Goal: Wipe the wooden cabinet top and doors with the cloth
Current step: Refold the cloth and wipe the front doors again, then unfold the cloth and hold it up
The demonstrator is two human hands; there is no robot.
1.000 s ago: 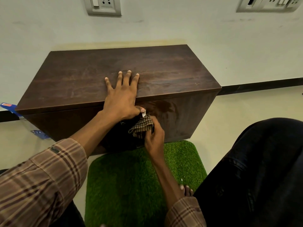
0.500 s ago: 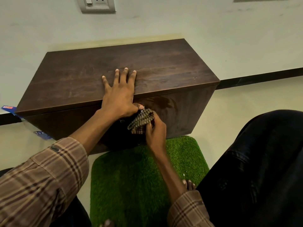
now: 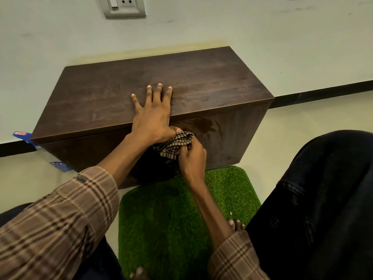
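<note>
A: Start at the right hand (image 3: 191, 156). What is it doing?

B: Its fingers are curled tight round a bunched cloth (image 3: 175, 144), a soft checked weave in tan and dark brown, crumpled into folds. The hand presses the cloth against the front face of the wooden cabinet (image 3: 212, 83), just under the top edge.

A: And the left hand (image 3: 152, 116)?

B: Spread flat, palm down on the cabinet top near its front edge, four fingers fanned out and holding nothing. Its thumb hooks down over the edge and touches the upper part of the cloth.

A: So the cloth sits between the two hands?

B: Yes, just below the left thumb and above the right knuckles, near the middle of the front.

A: What is the cabinet like?

B: A long, low box of dark brown wood grain. The top looks dull with faint smears, while the front is glossy and carries a hazy reflection. Whether the doors stand ajar I cannot tell.

A: Around it?

B: It stands against a pale wall (image 3: 262, 37) with a grey socket plate (image 3: 123, 6) above. In front lies a green artificial-grass mat (image 3: 171, 219), shaggy with rounded corners. Both forearms come out of brown plaid sleeves (image 3: 60, 219).
</note>
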